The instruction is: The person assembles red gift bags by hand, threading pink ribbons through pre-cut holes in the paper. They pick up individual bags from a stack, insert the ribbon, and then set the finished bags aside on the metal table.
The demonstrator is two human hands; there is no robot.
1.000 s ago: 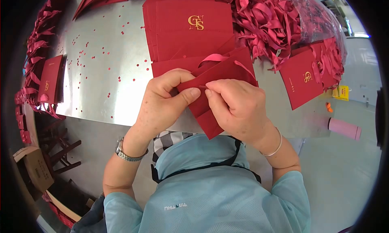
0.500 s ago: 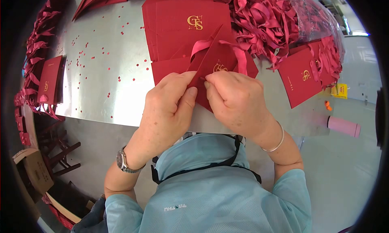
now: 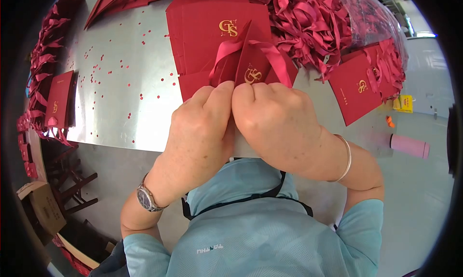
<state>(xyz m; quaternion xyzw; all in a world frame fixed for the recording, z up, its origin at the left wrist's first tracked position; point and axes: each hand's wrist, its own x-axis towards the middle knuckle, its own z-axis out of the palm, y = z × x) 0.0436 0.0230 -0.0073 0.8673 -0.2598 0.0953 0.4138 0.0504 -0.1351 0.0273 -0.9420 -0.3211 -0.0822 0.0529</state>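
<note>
Fingers [image 3: 218, 93] of the left hand [image 3: 200, 130] and the right hand [image 3: 277, 125] are pinched shut side by side on the near edge of a folded red paper bag [image 3: 254, 65] with a gold monogram, the two hands touching above the near side of the metal table [image 3: 120, 98]. A ribbon handle [image 3: 230, 48] loops out of the bag, which stands tilted over a stack of flat red bags [image 3: 207, 21] lying on the table. A heap of loose ribbons [image 3: 313, 21] lies to the right beyond the stack, another red bag [image 3: 354, 89] lies near the table's right edge, and small red paper dots [image 3: 141, 96] are scattered over the bare metal.
</note>
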